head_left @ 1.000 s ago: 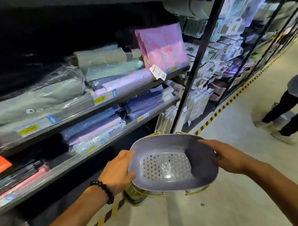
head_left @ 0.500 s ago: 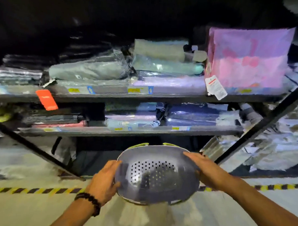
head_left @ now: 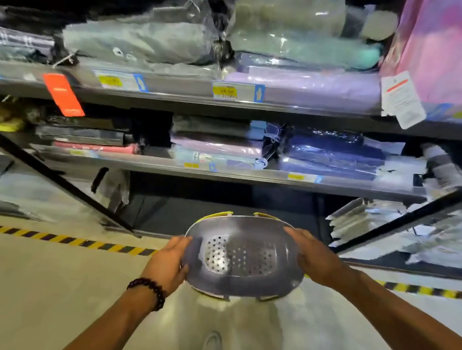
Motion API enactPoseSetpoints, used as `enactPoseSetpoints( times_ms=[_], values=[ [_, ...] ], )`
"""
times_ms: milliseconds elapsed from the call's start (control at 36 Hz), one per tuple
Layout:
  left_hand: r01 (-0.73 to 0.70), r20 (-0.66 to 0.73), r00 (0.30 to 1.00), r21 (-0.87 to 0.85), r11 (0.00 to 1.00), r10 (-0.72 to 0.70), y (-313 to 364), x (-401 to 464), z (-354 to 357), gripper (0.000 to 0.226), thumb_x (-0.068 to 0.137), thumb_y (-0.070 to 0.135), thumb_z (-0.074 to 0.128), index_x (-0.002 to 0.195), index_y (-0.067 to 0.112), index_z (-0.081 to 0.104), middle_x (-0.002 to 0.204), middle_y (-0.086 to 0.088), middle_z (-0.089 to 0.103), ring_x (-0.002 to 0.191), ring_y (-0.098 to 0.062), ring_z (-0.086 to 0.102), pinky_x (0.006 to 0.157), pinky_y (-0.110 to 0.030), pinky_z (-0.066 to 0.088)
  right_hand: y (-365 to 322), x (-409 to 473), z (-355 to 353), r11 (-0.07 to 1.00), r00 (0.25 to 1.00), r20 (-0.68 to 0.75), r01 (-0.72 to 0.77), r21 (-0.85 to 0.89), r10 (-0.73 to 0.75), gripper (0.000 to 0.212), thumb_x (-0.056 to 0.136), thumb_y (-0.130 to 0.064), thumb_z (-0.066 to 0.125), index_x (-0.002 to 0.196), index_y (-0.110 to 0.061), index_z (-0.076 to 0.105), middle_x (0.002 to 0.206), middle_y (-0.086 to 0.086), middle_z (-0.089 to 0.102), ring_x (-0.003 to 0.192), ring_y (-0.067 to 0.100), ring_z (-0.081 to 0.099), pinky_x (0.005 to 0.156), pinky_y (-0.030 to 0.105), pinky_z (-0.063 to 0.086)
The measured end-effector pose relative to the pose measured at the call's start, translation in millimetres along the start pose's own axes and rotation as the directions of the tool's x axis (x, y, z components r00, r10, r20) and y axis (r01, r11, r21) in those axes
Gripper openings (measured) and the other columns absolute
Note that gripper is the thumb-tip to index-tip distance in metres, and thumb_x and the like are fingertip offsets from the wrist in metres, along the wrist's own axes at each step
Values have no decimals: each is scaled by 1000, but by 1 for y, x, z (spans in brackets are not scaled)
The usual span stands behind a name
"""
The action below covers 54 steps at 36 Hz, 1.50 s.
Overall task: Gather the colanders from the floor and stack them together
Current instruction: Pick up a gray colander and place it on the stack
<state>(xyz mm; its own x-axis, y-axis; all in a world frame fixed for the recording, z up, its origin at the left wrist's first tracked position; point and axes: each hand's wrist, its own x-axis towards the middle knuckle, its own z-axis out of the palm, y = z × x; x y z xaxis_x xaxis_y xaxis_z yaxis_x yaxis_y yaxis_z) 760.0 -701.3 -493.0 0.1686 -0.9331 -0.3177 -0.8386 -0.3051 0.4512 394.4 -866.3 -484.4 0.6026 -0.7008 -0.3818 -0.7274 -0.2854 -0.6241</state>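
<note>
Store aisle here, pale floor (head_left: 47, 286) with a yellow-and-black hazard stripe (head_left: 71, 240) running along the base of a metal shelving unit (head_left: 224, 174). The shelves are packed with bagged, folded fabric stuff in grey, lilac, navy and mint, plus a big pink package (head_left: 439, 49) up at the far right and an orange tag (head_left: 63, 94) hanging off the upper shelf edge on the left. Yellow price labels (head_left: 224, 91) along the shelf fronts.

Front and centre, held up off the floor, there's a grey-purple colander (head_left: 243, 257) with a perforated bottom, and yellow-green rims peeking out beneath it, so it's nested in more of them. Left hand (head_left: 169, 264), beaded bracelet (head_left: 150, 290) on the wrist, is clamped on its left side; right hand (head_left: 311, 255) grips the right side. The tips of two shoes (head_left: 212, 344) show at the very bottom.
</note>
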Motion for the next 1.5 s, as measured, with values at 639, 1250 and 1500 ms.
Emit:
enactPoseSetpoints(
  times_ms=[639,1250,1500],
  values=[
    [89,57,994,153,984,-98,-85,161,235,52,78,38,70,127,32,51,121,3,64,94,-26,67,72,-34,53,174,143,160,985,998,-59,32,171,-22,47,99,-53,57,134,-22,65,121,3,73,108,18,70,78,25,57],
    [-103,78,994,314,944,82,-74,164,200,78,85,54,64,149,37,21,156,2,32,130,-28,41,101,-45,42,141,142,145,910,987,-83,-162,-383,141,71,95,-39,57,155,-26,22,159,3,22,132,41,42,103,52,46],
    [-155,-136,966,371,916,219,11,132,39,67,87,56,51,147,31,35,153,2,40,141,-27,32,114,-47,23,-9,97,25,874,983,-179,-120,-470,39,70,101,-47,47,159,-22,17,153,4,35,126,36,44,99,49,45]
  ],
)
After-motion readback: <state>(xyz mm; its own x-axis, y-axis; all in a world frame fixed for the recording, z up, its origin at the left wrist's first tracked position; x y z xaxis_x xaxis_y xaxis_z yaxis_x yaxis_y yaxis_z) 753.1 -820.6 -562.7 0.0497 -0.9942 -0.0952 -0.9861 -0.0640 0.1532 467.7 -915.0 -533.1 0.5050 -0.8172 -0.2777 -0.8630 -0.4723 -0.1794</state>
